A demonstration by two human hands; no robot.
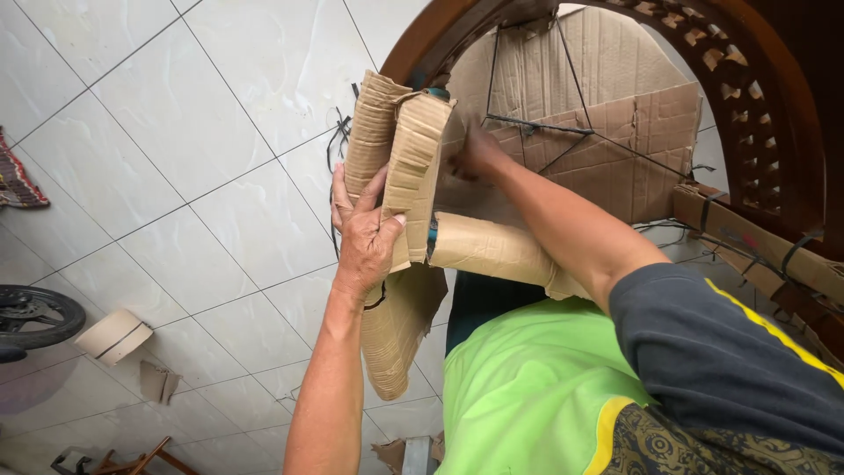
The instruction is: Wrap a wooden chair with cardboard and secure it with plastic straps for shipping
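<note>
Bright even daylight, soft shadows, sharp thruout.

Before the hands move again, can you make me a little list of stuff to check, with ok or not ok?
1. Left hand grips the cardboard wrap: ok.
2. Right hand visible behind the wrap: partly; its fingers are hidden, cannot tell.
3. Wrap lies snug on the wooden chair frame: not ok, edges curl loose.
4. Black straps hold the flat cardboard panel: ok.
5. Tape roll close by: not ok, it lies away on the floor.
</note>
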